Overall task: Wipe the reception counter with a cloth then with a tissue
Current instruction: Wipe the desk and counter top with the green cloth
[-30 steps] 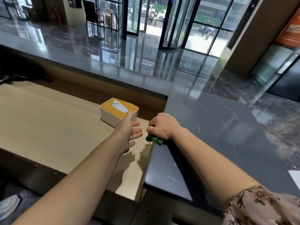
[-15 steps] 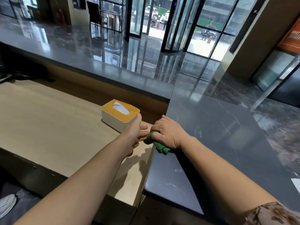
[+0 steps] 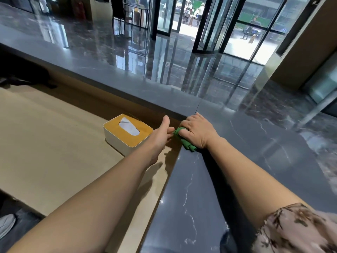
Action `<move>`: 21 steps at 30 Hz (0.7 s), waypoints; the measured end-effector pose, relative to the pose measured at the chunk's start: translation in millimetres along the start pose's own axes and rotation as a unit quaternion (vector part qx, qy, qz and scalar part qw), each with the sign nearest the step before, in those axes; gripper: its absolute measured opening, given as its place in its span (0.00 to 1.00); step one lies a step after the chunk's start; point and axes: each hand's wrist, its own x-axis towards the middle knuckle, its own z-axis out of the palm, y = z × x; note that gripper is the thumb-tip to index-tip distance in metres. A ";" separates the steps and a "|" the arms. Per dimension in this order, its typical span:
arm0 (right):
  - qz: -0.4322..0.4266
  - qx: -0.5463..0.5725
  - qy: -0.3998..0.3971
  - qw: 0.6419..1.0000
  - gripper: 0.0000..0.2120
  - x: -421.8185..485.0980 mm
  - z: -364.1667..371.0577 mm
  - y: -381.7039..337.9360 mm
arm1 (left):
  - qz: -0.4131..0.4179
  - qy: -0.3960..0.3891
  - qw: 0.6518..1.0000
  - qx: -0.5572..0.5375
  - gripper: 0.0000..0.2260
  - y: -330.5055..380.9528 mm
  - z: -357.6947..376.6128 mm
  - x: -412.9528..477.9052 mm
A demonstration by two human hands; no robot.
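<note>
A: Any writing, label or number to read here?
B: None. The tissue box (image 3: 127, 133) has a plain orange lid and plain white sides, with no brand on them.
A: And the dark stone bench (image 3: 255, 152)?
B: Only pale veins and reflections, no lettering.
A: Anything through the glass doors (image 3: 235, 28)?
B: Whatever stands outside is too small and blurred to make out as text.

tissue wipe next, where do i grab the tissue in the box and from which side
Pinch the tissue tuft showing through the slot in the lid of the box, from above; that slot is the only opening, and the left hand is closest.
</note>
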 end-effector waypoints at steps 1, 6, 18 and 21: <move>0.005 0.010 -0.003 1.000 0.39 -2.1 -0.3 -3.9 | 0.003 0.003 1.000 -0.003 0.31 -0.3 0.1 -1.7; -0.018 0.034 -0.012 0.999 0.35 -33.8 -9.6 -48.0 | 0.011 0.005 1.000 -0.004 0.31 -8.9 -5.9 -25.8; -0.048 0.038 -0.027 0.998 0.32 -152.6 -33.5 -179.6 | -0.049 -0.033 0.998 0.018 0.38 -61.4 -67.3 -131.3; -0.050 0.045 -0.019 0.998 0.31 -177.1 -35.9 -207.4 | -0.056 -0.044 0.997 0.038 0.37 -71.3 -79.7 -155.2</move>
